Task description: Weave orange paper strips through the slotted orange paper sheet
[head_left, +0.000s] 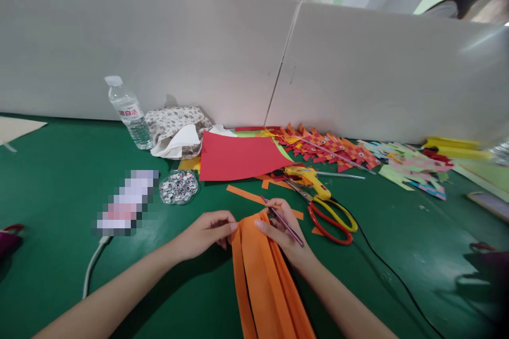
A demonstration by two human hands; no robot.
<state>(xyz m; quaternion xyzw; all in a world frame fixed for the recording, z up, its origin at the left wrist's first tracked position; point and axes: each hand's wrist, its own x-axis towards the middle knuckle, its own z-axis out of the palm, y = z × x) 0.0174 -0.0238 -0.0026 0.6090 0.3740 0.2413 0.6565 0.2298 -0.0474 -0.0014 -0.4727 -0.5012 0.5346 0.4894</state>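
Long orange paper strips (260, 265) hang between my hands toward the table's near edge. My left hand (212, 233) pinches the top of the leftmost strip between thumb and fingers. On the other side, my right hand (284, 230) grips the upper end of the remaining strips, its thumb on top. A thin dark pen-like stick (287, 226) is also tucked in the right hand, slanting across the fingers. Loose orange strips (246, 194) lie just beyond the hands. Scissors with red and yellow handles (332, 222) rest to the right, near a yellow glue gun (310, 177).
A red paper sheet (242, 156) lies at the back. Left of it are a clear container of googly eyes (178, 187), a patterned pouch (175, 122), a water bottle (129, 114) and a phone (129, 198) on a cable. Woven red-orange paper pieces (330, 148) lie along the grey partition (199, 47).
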